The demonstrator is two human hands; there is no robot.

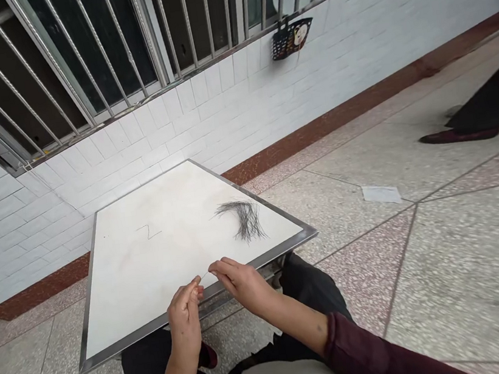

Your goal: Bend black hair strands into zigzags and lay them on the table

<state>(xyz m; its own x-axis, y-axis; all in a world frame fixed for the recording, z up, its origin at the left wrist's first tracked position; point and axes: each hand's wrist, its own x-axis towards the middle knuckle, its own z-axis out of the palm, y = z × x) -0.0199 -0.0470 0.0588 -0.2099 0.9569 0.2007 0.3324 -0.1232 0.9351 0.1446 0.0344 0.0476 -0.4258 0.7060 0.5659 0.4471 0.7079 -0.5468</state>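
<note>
My left hand (186,315) is closed in a pinch over the near edge of the white table (152,285). Just to its right, my right hand (242,283) also pinches. A thin strand (204,275) spans the small gap between my fingertips; whether it is wire or thread I cannot tell. Beyond my right hand lies a loose pile of thin dark strands (247,218), bent to one side. A single strand with zigzag bends (148,231) rests apart from the pile, farther left on the tabletop.
A metal rim (127,344) borders the table, which stands near a white tiled wall (222,117). Above are barred windows (97,41) with a dark basket (292,37) hanging from them. A white sheet (381,194) lies on the floor. Another person's leg (490,94) shows at right.
</note>
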